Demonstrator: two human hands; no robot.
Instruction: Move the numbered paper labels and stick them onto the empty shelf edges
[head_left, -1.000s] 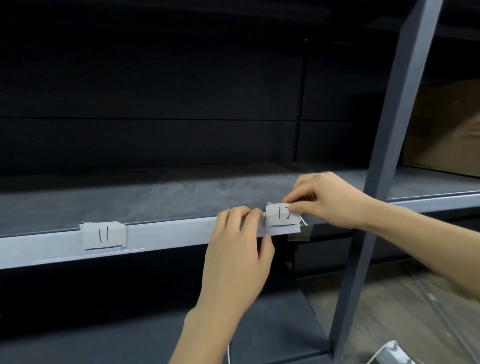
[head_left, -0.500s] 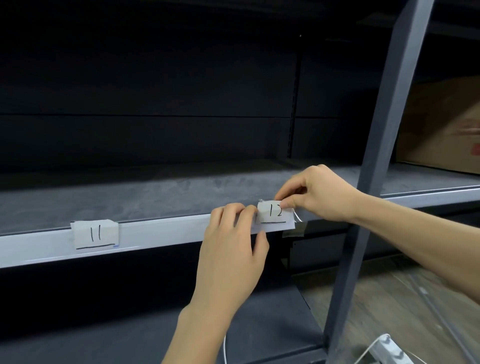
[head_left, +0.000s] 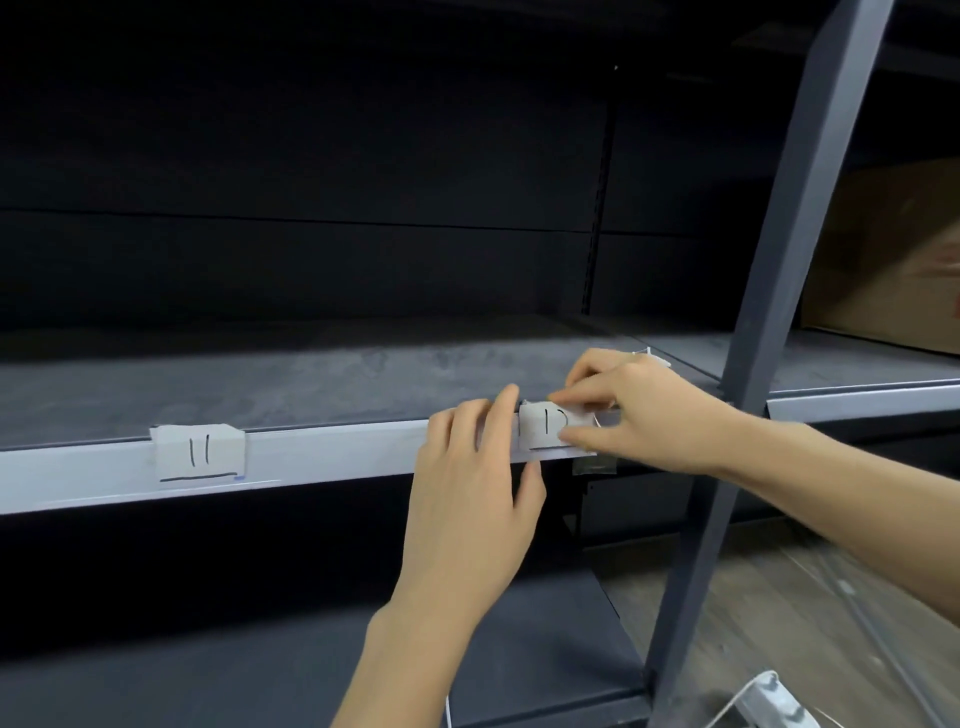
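The white paper label (head_left: 545, 426), marked in black and underlined, lay against the pale shelf edge (head_left: 332, 457). The right hand (head_left: 639, 410) pinched its right end; the left hand (head_left: 467, 499) pressed flat fingers (head_left: 506, 410) beside it. Label "11" (head_left: 200, 452) sat well left.

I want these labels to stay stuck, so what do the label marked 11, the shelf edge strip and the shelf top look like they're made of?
Label 11: thin white matte paper with handwritten dark ink, its corners slightly crumpled. Shelf edge strip: smooth pale grey with a faint sheen, likely painted metal or plastic; I cannot tell which. Shelf top: dark grey, matte, with a mottled dusty look, probably painted metal.
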